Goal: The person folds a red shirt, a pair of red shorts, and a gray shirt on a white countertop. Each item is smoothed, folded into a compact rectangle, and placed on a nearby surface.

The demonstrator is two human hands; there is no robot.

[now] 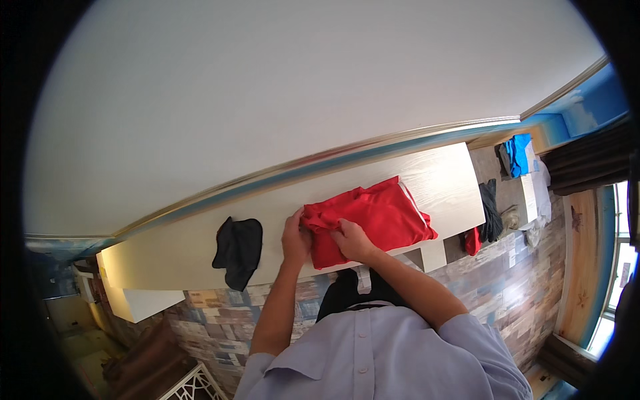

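Observation:
A red cloth garment with a white-edged strip lies folded on a pale wood-grain desktop. At the garment's left end, my left hand holds its bunched edge, the fingertips partly hidden behind the fabric. My right hand pinches the red cloth a little further right, near the bunched part. To the left of my left hand, apart from it, a crumpled black cloth item hangs slightly over the desk's near edge.
Beyond the desk's right end, a lower surface holds a blue folded cloth, dark bunched clothing and a small red cloth. A wall runs along the desk's far side. A white lattice panel stands at lower left.

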